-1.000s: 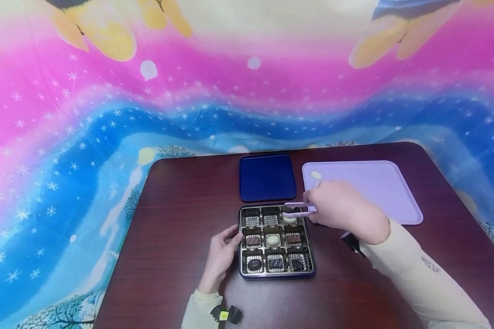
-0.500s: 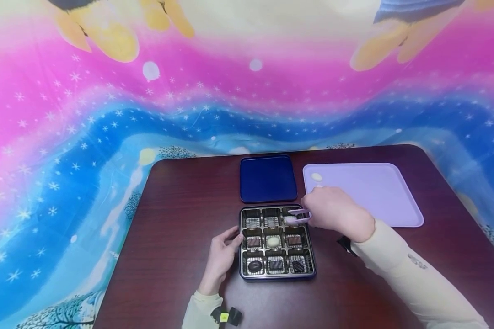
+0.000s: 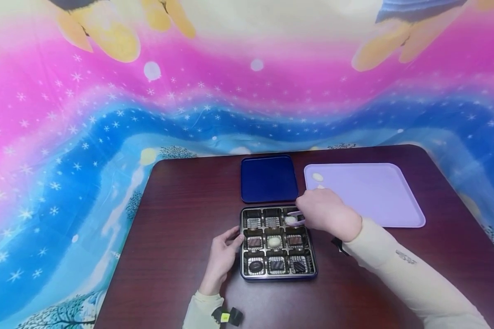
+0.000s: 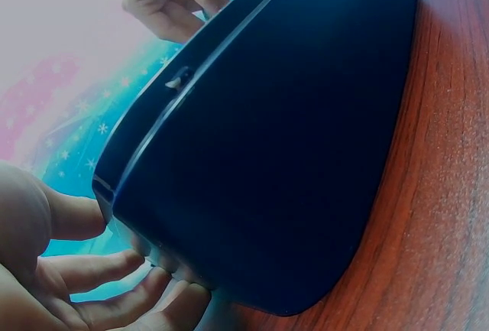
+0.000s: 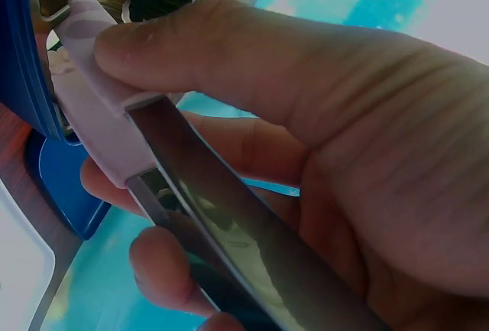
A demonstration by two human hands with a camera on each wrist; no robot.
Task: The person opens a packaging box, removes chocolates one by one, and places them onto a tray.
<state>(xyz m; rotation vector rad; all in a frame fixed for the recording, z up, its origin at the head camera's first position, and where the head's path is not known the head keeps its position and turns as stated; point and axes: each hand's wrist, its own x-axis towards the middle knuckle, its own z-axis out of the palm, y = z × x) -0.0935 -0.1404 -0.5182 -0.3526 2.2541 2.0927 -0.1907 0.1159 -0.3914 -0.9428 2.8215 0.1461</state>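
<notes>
A square navy tin (image 3: 279, 278) holds chocolates in a divided gold insert. My left hand (image 3: 223, 256) rests against its left side; in the left wrist view the thumb and fairly straight fingertips (image 4: 122, 266) touch the tin's wall. Above its far right corner, my right hand (image 3: 327, 212) grips metal tongs (image 5: 229, 224) with pale pink tips. Those tips reach into the far right compartment, around a white oval chocolate (image 3: 290, 220). Another white chocolate (image 3: 274, 241) sits in the middle compartment, between brown ones. Dark chocolates (image 3: 276, 264) fill the near row.
Behind the tin lies its navy lid (image 3: 268, 178). A lavender tray (image 3: 378, 192) stands at the back right, with a white oval chocolate (image 3: 317, 177) in its far left corner and another pale piece partly hidden by my right hand. A patterned cloth (image 3: 247, 91) hangs behind the table.
My right hand has moved left and slightly lower, bringing the tongs' tips down into the far right compartment and around the white chocolate. My left hand has stayed at the tin's side.
</notes>
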